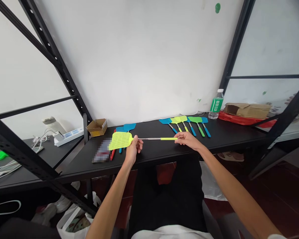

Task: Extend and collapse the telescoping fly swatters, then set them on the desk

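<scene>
"What do we have in our hands?"

"A yellow-green fly swatter point(122, 139). We hold it roughly level over the black table point(151, 152), with its mesh head point(119, 140) to the left."

"How do we grip it?"

"Our left hand point(133, 147) is closed around the neck, right beside the mesh head, with the thumb uppermost. Our right hand point(186, 139) pinches the end of the yellow-green handle point(167, 138) between thumb and fingers. A thin metal rod point(150, 138) shows between our two hands."

"What do we see near our left hand?"

"Two blue swatters point(129, 126) on the table, partly hidden by the mesh head, and something red point(112, 154) beside them. Further left is a blurred item point(101, 152) we cannot make out, and behind it an open cardboard box point(97, 131)."

"And beyond our right hand?"

"A row of blue, yellow and green swatters point(195, 119), their handles toward us. Past them a water bottle point(216, 105) stands upright near the wall point(149, 66), with a brown carton point(254, 111) on a red bag point(231, 118) to its right."
</scene>
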The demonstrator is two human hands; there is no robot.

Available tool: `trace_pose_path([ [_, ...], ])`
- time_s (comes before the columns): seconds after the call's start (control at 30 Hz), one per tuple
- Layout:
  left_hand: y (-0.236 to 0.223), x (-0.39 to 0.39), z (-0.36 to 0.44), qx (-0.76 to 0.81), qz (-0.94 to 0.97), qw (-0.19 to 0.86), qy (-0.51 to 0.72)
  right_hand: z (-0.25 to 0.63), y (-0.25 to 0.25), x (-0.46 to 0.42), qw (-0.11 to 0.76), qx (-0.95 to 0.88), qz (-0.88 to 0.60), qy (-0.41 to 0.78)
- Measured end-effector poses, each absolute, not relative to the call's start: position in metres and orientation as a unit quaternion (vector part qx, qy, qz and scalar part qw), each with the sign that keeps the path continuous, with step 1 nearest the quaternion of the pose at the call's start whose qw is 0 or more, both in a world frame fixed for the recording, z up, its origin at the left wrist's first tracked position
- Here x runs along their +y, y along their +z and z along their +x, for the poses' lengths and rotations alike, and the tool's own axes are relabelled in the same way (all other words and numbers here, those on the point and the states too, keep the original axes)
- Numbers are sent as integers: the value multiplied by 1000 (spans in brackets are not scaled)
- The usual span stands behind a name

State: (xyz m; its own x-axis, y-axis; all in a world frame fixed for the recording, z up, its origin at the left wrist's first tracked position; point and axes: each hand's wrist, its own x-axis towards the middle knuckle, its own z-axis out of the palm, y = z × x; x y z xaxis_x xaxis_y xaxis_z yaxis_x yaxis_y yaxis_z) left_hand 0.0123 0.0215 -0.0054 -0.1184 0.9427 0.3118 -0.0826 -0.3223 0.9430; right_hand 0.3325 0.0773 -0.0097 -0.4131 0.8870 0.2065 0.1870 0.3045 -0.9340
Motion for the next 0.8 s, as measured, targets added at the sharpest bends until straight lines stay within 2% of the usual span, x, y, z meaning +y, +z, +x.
trace_pose_path([
  [0.23, -5, 21, 13, 401, 567, 418, 586, 332, -11, 75, 359, -741, -378, 423],
  [0.8, -6, 24, 13, 413, 544, 425, 594, 329, -9, 76, 371, -734, -361, 439],
])
